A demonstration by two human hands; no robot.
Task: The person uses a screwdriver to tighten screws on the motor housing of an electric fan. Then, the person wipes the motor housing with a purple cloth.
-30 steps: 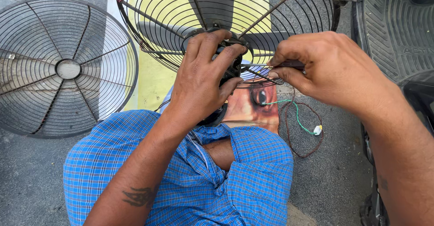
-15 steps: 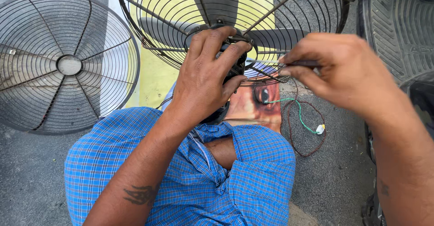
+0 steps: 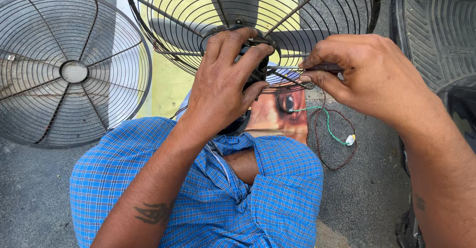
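My left hand (image 3: 223,87): fingers clamped on fan motor hub (image 3: 250,54) | right hand (image 3: 372,77): fingers pinching screwdriver (image 3: 317,68) | rear fan guard (image 3: 258,15) upright.

Loose fan grille (image 3: 74,72) flat on asphalt (left); ribbed rubber mat (image 3: 436,30) right.

— What do I have under the head camera?

— My left hand (image 3: 223,84) is wrapped over the dark motor hub (image 3: 248,54) at the middle of the rear fan guard (image 3: 198,10). My right hand (image 3: 367,74) pinches a thin screwdriver (image 3: 317,68), tip pointing at the hub.

— And around them?

— A loose front guard (image 3: 74,69) lies flat on the pavement to the left. Green and brown wires (image 3: 329,129) with a small white connector (image 3: 350,140) hang below the hub, above my blue checked shirt (image 3: 208,198).
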